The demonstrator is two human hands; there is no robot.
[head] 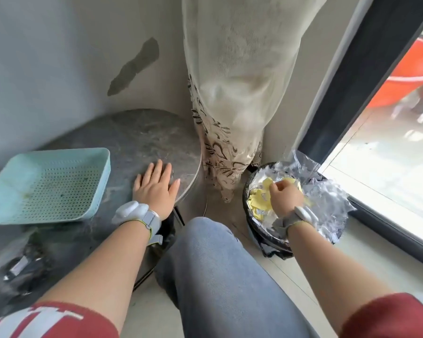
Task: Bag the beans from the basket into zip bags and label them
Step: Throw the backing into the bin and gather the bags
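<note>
Dark round stone table (137, 137) sits under the left hand (156, 186), and a floor bin (246, 191) is under the right hand (285, 196).

- **Far left of the left hand, nearer the body:** a blurred dark bundle (20, 264). It is likely bagged beans with a pale label, but too blurred to confirm.
- **Just left of the left hand:** the teal perforated basket (47, 184) on the table. No beans in it, only a few specks.
- **Left hand:** flat on the tabletop near its right edge, fingers straight and spread, holding nothing.
- **Right hand:** over the bin, fingers curled downward above yellow paper scraps (259, 203). Can't tell if it pinches a scrap or has nothing.

**Step, as a judgement:** binning label waste, with the task looking near done. To do it well:
- Let go low and over the bin's middle. The scraps are light, and crumpled clear plastic (327, 203) already spills over the rim right of the hand.
- The left hand planted on the table steadies the lean.
- Check that nothing sticky clings to the fingertips.

**Room, left to right:**
- A grey wall with a darker patch (134, 64) is beyond the left hand.
- A patterned sheer curtain (230, 93) hangs beyond and between the hands.
- A dark-framed window (366, 81) is right of the right hand, with something orange outside.
- The floor is pale, and a jeans knee (217, 264) shows between the forearms.
</note>
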